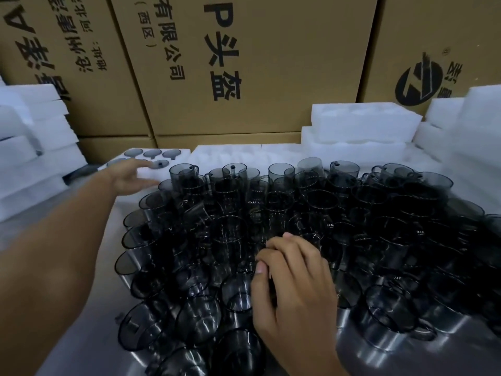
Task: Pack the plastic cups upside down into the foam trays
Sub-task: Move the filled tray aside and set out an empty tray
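Observation:
A dense crowd of smoky dark transparent plastic cups stands open side up across the table. At the far left lies a white foam tray with several cups set upside down in its pockets. My left hand reaches over that tray, fingers spread, fingertips beside one upside-down cup. My right hand rests low in the middle of the crowd, fingers curled and thumb pressed on a cup that it mostly hides. A second foam tray with bare pockets lies behind the cups.
Stacks of white foam trays stand at the left and back right, with more foam at the right edge. Large printed cardboard boxes wall off the back. The grey table surface shows at the left.

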